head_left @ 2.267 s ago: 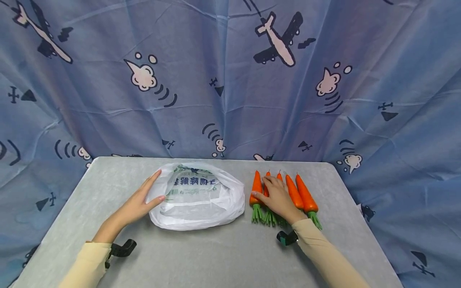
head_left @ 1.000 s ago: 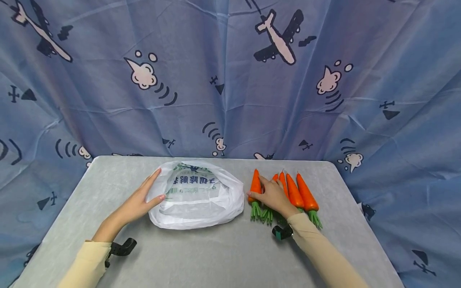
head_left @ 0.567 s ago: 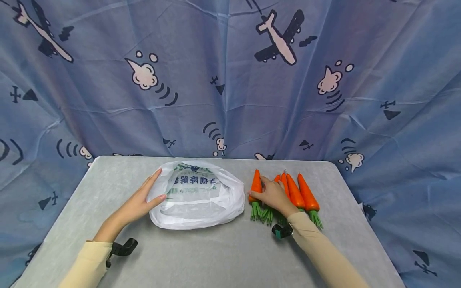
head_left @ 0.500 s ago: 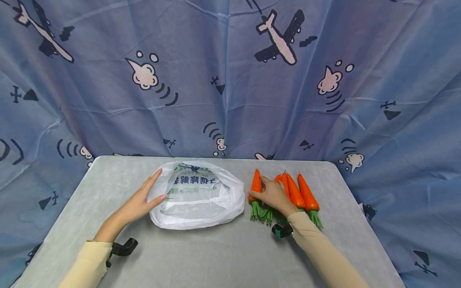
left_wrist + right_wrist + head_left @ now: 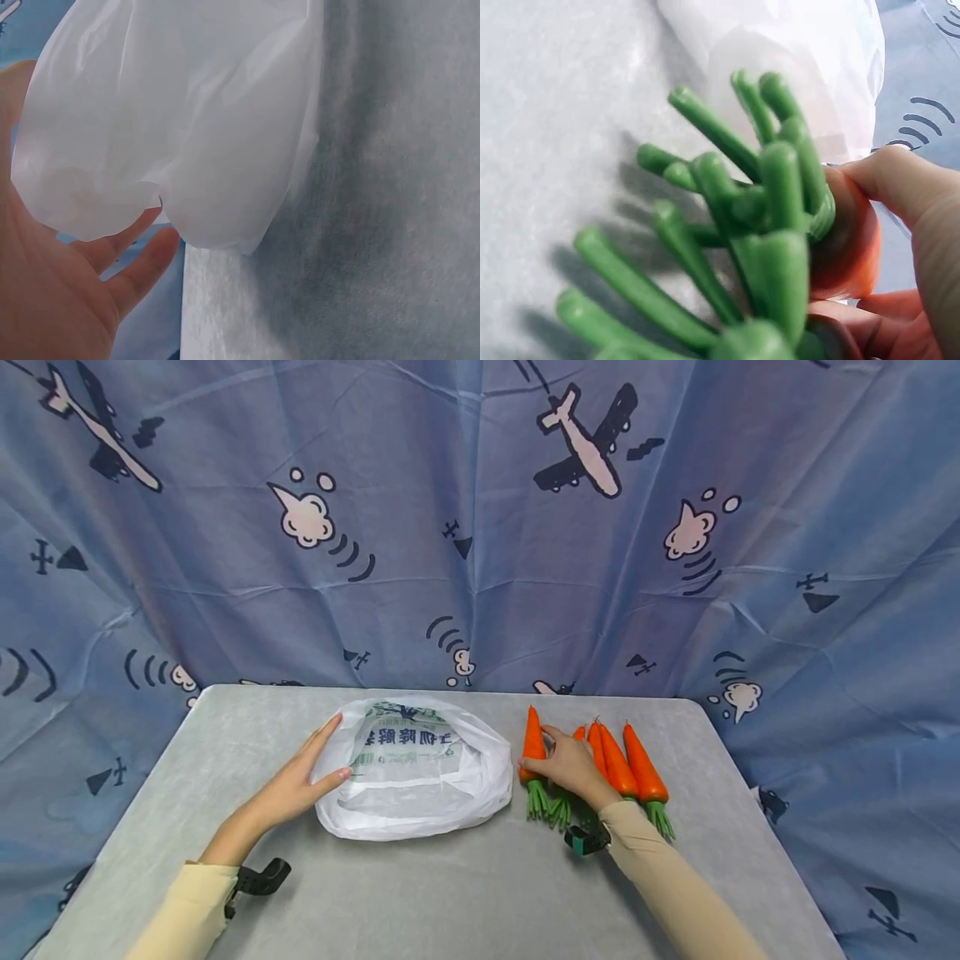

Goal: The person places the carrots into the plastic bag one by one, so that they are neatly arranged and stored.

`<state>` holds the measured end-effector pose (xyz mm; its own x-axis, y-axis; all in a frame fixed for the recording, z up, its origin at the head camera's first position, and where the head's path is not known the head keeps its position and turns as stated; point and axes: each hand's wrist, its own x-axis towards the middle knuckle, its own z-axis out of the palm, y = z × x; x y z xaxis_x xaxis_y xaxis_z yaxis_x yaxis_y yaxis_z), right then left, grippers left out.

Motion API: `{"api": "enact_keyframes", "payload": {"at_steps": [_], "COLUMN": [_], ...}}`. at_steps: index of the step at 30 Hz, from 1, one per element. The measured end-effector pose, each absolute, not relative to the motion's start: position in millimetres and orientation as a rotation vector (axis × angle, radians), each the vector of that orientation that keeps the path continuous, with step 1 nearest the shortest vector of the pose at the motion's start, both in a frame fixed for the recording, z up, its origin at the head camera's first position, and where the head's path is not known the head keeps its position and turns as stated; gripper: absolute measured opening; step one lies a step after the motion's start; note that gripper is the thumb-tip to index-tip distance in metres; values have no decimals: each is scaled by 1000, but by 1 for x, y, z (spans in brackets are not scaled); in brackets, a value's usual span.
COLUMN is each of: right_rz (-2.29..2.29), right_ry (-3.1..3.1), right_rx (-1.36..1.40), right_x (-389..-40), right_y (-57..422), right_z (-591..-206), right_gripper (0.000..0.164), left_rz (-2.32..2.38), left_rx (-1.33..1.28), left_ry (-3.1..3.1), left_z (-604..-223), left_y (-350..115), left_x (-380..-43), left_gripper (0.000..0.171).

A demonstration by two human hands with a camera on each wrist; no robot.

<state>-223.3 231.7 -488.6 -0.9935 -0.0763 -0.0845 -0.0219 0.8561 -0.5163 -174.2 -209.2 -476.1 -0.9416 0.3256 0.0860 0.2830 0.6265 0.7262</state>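
My right hand (image 5: 573, 768) pinches the leftmost orange carrot (image 5: 533, 743) between thumb and fingers; in the right wrist view the thumb presses the carrot's (image 5: 851, 240) side, below its green stalks (image 5: 780, 180). A second carrot beside it is mostly hidden under that hand, its green stems (image 5: 558, 808) poking out. My left hand (image 5: 292, 785) lies along the left side of a white plastic bag (image 5: 412, 802), fingers and thumb spread and straight. The bag's mouth gapes toward me, with printing seen inside. In the left wrist view the fingers (image 5: 142, 274) touch the bag's (image 5: 202, 135) thin film.
More carrots (image 5: 617, 764) lie side by side under and right of the right hand, the outermost carrot (image 5: 645, 768) at far right. All rest on a grey-white table (image 5: 420, 902). A blue curtain (image 5: 397, 527) printed with planes hangs behind the table's back edge.
My right hand has moved left from over the middle carrots to the leftmost one and gripped it; that carrot's tip has shifted slightly up. The left hand and bag have stayed put.
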Motion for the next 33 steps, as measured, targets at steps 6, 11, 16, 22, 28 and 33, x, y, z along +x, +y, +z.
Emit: {"api": "enact_keyframes", "payload": {"at_steps": [6,11,16,22,28,33], "right_rz": [-936,-1049,-1125,-1203,-1256,-1289], "right_ry": [2874,2828,2783,2723,2683,2664], "right_rx": [-85,-54,-36,10,55,23], "right_x": [-226,-228,-230,-230,-225,-219], "right_y": [234,234,233,235,234,231], "right_z": [-485,-477,-472,-465,-452,-441], "right_gripper": [86,85,85,87,87,85], "left_rz": [1252,1271,1287,1288,1318,1343], "left_rx": [521,522,521,504,529,550], "left_ry": [2770,2755,2748,2770,2742,2726], "left_z": [-476,-475,-475,-477,-477,-476], "left_y": [-209,-208,-208,-210,-207,-204], "left_x": [-173,-171,-168,-169,-168,-168], "left_gripper": [85,86,87,87,89,90]}}
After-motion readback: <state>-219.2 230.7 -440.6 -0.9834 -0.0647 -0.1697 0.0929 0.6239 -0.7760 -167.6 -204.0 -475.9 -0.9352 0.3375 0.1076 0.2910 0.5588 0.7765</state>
